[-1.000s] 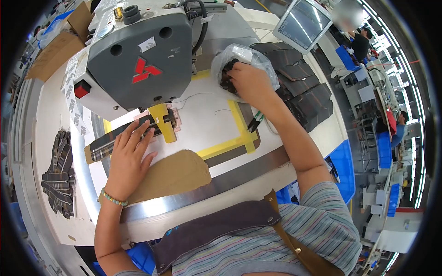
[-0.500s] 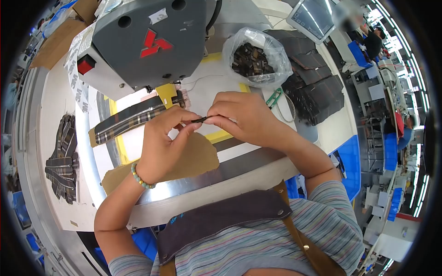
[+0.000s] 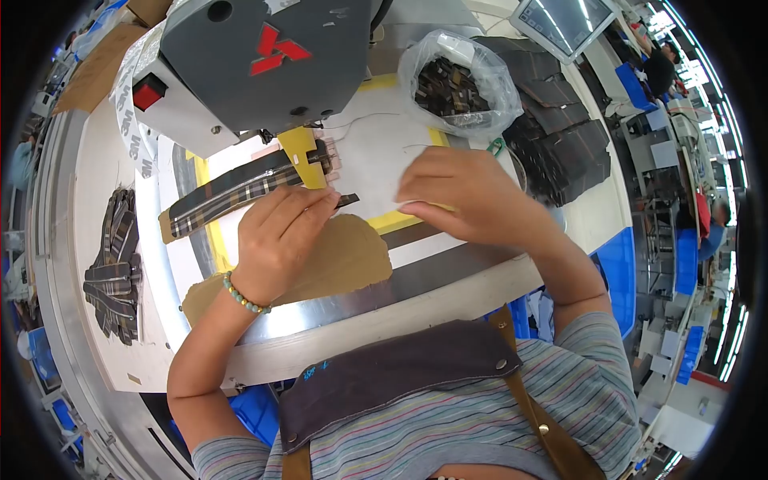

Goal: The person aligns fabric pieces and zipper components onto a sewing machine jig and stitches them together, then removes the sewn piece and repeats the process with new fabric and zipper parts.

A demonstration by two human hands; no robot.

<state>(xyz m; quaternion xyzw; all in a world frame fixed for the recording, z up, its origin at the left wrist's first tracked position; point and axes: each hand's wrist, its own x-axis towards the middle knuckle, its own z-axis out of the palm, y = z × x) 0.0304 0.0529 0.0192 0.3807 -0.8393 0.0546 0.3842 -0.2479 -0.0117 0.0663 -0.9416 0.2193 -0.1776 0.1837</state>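
Observation:
My left hand (image 3: 282, 232) pinches a small dark fabric tab (image 3: 347, 200) that sticks out beyond its fingertips. To its right my right hand (image 3: 456, 194) hovers apart from the tab, thumb and fingers parted and nothing visible between them. A plaid strip with a zipper (image 3: 232, 192) lies under the machine head (image 3: 272, 64), its right end beneath a yellow plate (image 3: 302, 157). A clear plastic bag (image 3: 502, 100) holds many small dark plaid pieces. Below my left hand lies a brown board (image 3: 344, 260).
Stacked dark fabric panels (image 3: 564, 132) lie right of the bag. Green-handled snips (image 3: 497, 147) are partly hidden behind my right hand. A plaid bundle (image 3: 114, 276) rests at the far left. A screen (image 3: 564, 24) stands at the upper right; a blue bin (image 3: 618, 272) sits below it.
My right hand went from the bag to meet my left hand at the tab, then let go and moved right. My left hand left the plaid strip and now holds the tab.

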